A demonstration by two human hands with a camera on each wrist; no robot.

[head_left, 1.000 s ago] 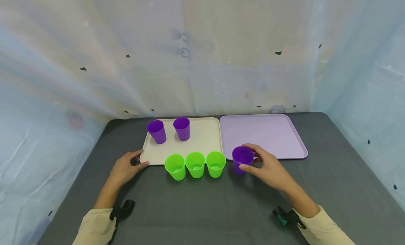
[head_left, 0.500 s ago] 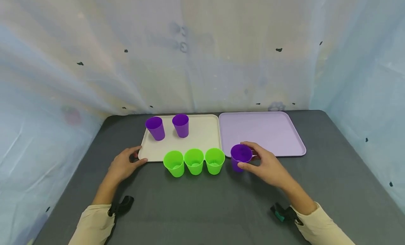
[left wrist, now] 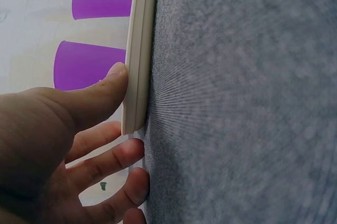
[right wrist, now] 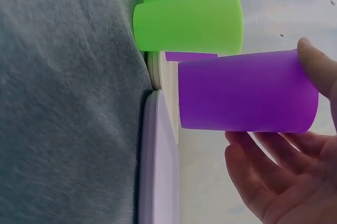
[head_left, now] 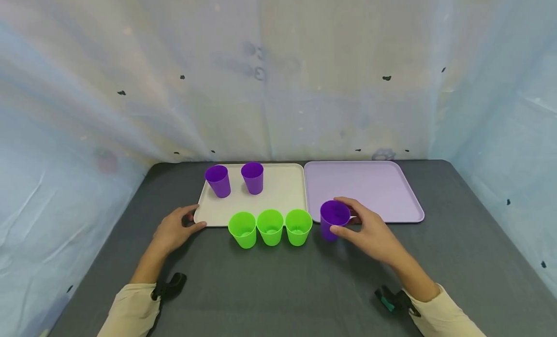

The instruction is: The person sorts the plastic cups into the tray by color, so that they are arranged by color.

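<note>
My right hand (head_left: 348, 216) grips a purple cup (head_left: 334, 221) between thumb and fingers, at the near left corner of the lilac tray (head_left: 374, 187). In the right wrist view this purple cup (right wrist: 247, 90) hangs a little off the surface, with the hand (right wrist: 287, 145) round its rim end. My left hand (head_left: 193, 217) holds the near left corner of the cream tray (head_left: 278, 192); the thumb (left wrist: 105, 90) lies against the tray's rim (left wrist: 138, 50). Two purple cups (head_left: 217, 181) (head_left: 253, 177) stand upright at the back of the cream tray.
Three green cups (head_left: 242, 229) (head_left: 270, 227) (head_left: 298, 227) stand in a row on the grey table (head_left: 278, 288) just before the cream tray. A black clip (head_left: 171, 285) and a teal clip (head_left: 389, 298) sit by my cuffs. Pale plastic sheeting walls in the table on three sides.
Only the head view shifts slightly. Both hands, the held cup and the other cups stay where they were.
</note>
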